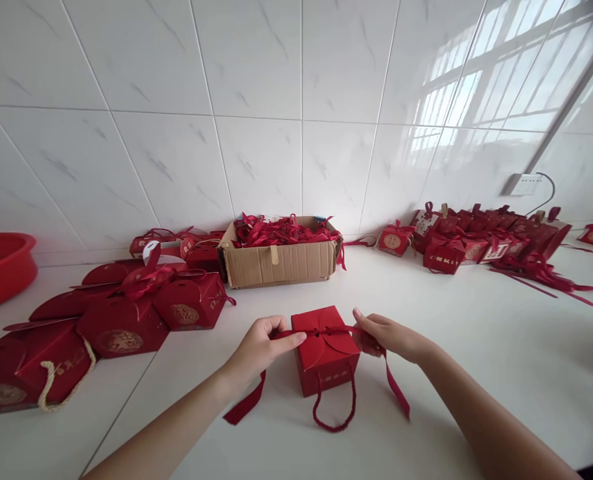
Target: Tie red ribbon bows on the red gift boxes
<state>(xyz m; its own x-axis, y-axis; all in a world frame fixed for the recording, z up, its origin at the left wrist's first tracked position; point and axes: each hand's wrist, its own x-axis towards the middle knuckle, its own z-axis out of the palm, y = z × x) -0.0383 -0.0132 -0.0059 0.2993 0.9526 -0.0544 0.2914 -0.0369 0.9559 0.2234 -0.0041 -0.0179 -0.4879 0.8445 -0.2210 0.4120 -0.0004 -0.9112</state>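
Observation:
A small red gift box stands on the white counter in front of me, with a twisted red cord handle hanging from its near side. A dark red ribbon runs across the box top through holes in the folded flaps. At the left edge of the top, my left hand pinches one side of the ribbon, and its tail dangles below. My right hand is closed on the other side of it, just right of the box. Between the two hands the ribbon looks taut.
Behind the box is a cardboard carton full of red ribbons. Larger red boxes crowd the left, near a red basin. Small red boxes and loose ribbons lie at the right, below a wall socket.

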